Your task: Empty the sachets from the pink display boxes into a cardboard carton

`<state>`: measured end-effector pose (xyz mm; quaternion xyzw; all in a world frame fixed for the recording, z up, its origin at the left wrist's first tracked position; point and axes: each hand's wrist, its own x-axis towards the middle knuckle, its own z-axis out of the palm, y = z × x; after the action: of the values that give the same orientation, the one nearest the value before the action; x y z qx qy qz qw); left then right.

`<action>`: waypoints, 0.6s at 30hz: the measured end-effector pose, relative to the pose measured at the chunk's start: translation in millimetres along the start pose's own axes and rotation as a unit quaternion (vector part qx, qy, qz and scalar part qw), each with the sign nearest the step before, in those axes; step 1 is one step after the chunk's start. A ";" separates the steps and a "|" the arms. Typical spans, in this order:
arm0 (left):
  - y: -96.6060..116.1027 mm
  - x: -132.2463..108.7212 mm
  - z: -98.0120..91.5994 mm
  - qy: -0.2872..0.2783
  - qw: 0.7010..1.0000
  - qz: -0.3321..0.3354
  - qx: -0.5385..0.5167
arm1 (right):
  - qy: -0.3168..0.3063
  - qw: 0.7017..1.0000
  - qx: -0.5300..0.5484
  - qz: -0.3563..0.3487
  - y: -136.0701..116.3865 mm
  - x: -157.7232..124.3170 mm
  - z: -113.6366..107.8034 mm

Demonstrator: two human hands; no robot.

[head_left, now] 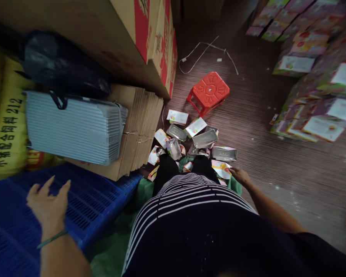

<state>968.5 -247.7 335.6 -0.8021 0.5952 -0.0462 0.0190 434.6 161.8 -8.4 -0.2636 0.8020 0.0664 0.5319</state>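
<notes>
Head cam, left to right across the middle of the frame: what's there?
Yellow sack, grey crate, flattened cardboard, red stool, printed cartons.

The head camera looks steeply down at the floor (276, 184).
</notes>
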 end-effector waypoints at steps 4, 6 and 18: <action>-9.7 46.3 60.7 -0.041 0.999 -0.005 -0.026 | 0.028 1.000 0.001 -0.007 -70.4 4.6 10.0; -9.7 76.1 89.9 -0.065 0.997 0.019 -0.045 | 0.042 0.999 -0.004 -0.001 -99.7 -3.2 16.1; 27.2 151.0 195.0 -0.258 0.953 0.044 -0.153 | 0.120 0.988 0.012 0.094 -147.8 -146.9 76.7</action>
<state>1004.8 -404.8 147.1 -0.7528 0.6047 0.2551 0.0511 613.7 117.2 115.1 -0.1871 0.8821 0.0745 0.4259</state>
